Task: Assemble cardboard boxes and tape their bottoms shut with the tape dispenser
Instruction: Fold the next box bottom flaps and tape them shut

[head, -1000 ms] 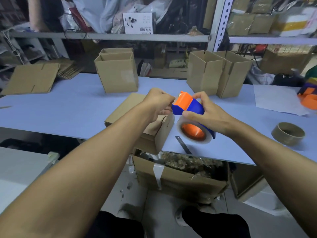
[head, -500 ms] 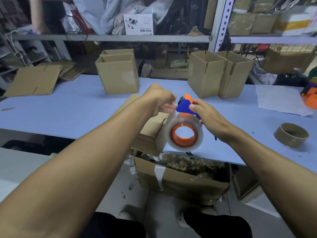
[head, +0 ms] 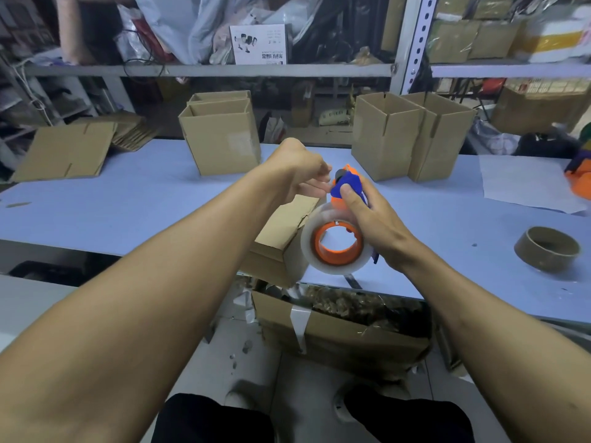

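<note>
Four upright boxes (head: 224, 139), one dispenser (head: 339, 231)

Your left hand (head: 302, 169) hides its own fingertips at the tape dispenser (head: 343, 215); both cover part of the box (head: 281, 244) beneath. An orange object (head: 580, 183), far right of the dispenser, is cut off.

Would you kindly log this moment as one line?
right hand: grips blue-orange tape dispenser | left hand: pinching at its head | brown cardboard box: untaped
</note>
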`<state>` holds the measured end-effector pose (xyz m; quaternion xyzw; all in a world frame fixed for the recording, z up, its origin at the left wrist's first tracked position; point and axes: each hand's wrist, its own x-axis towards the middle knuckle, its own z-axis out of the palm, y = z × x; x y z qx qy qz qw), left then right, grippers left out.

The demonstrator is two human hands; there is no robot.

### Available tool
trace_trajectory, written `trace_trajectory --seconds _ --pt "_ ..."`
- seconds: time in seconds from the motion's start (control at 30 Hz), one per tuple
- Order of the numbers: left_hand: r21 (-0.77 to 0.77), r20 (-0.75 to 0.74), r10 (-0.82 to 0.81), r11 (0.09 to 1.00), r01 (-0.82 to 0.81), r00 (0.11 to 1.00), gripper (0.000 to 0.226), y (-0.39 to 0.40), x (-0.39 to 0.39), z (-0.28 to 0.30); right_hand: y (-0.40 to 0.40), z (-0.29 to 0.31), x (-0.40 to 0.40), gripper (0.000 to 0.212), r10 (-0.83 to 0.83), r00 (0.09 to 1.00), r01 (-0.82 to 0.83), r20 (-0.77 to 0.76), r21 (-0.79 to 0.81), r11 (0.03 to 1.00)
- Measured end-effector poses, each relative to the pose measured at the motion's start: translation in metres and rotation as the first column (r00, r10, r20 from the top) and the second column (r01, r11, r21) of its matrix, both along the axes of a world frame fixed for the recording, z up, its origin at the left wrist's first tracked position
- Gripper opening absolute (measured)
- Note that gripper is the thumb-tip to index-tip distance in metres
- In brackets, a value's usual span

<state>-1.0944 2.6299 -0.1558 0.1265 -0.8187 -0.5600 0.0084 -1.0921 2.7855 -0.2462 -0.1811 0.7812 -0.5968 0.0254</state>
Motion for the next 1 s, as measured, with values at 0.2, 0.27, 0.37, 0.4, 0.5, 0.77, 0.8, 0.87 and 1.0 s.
trace_trajectory --seconds 0.2,0.27,0.37,0.4,0.5,0.77,0.8,0.87,1.0 --pt "-0.173 0.058 -0.024 0.984 0.034 0.998 0.009 -0.006 0.000 -0.009 -0.006 -0.017 0.005 0.029 -0.049 0.999 0.049 -0.007 0.008 0.999" --pt "-0.266 0.074 -0.023 0.963 0.042 0.997 0.017 -0.010 -0.001 -0.019 -0.005 -0.021 0.004 0.035 -0.071 0.995 0.079 -0.073 0.119 0.990" --pt "-0.351 0.047 -0.014 0.936 0.030 0.999 0.021 -0.017 -0.002 -0.033 -0.005 -0.021 0.002 0.054 -0.102 0.976 0.162 -0.191 0.330 0.930" --pt "-0.387 0.030 -0.020 0.922 0.030 0.999 0.021 -0.019 -0.001 -0.037 -0.005 -0.022 0.002 0.056 -0.096 0.969 0.184 -0.229 0.400 0.898" --pt "-0.519 -0.006 -0.050 0.854 0.040 0.999 0.028 -0.024 0.003 -0.043 -0.005 -0.023 -0.001 0.064 -0.061 0.944 0.237 -0.323 0.541 0.807" --pt "-0.588 -0.086 -0.023 0.808 -0.032 0.996 0.022 -0.044 0.000 -0.056 0.002 -0.008 -0.004 0.071 -0.002 0.926 0.284 -0.377 0.694 0.662" --pt "-0.616 -0.080 -0.022 0.787 -0.032 0.997 0.021 -0.046 -0.001 -0.058 0.002 -0.006 -0.004 0.072 0.003 0.929 0.279 -0.370 0.706 0.652" --pt "-0.662 -0.064 -0.019 0.749 -0.028 0.998 0.020 -0.049 -0.004 -0.064 0.001 -0.004 -0.003 0.073 0.019 0.935 0.266 -0.353 0.738 0.621" --pt "-0.700 -0.002 -0.014 0.714 0.009 1.000 0.015 -0.048 -0.010 -0.075 0.001 -0.006 0.003 0.074 0.027 0.944 0.255 -0.329 0.778 0.574"
